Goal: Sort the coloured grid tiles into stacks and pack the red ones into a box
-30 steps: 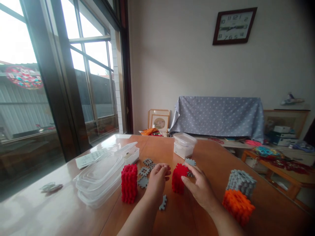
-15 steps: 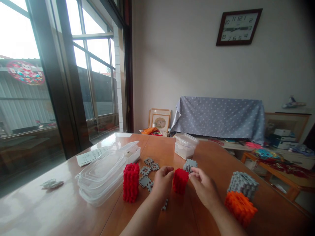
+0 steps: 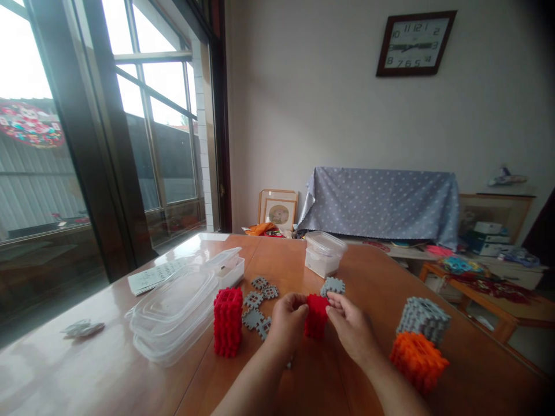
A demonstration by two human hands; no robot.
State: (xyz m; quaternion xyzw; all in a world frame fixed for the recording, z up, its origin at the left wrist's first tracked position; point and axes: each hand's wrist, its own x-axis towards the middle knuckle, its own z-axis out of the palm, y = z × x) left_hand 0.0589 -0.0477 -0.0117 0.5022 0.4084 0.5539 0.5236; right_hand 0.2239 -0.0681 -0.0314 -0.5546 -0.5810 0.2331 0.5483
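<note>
My left hand and my right hand both grip a small red block of interlocking pieces, held between them just above the wooden table. A taller red block stands to the left of my left hand. Flat grey puzzle pieces lie behind my left hand, and one grey piece sits just beyond my right hand's fingers.
A grey block stacked on an orange block stands at the right. Clear plastic lids and containers lie at the left, another clear tub farther back. A paper sheet lies near the window side.
Both hands have closed in on the small red block and lifted it slightly. The right hand moved from its side to a pinch at its top.
</note>
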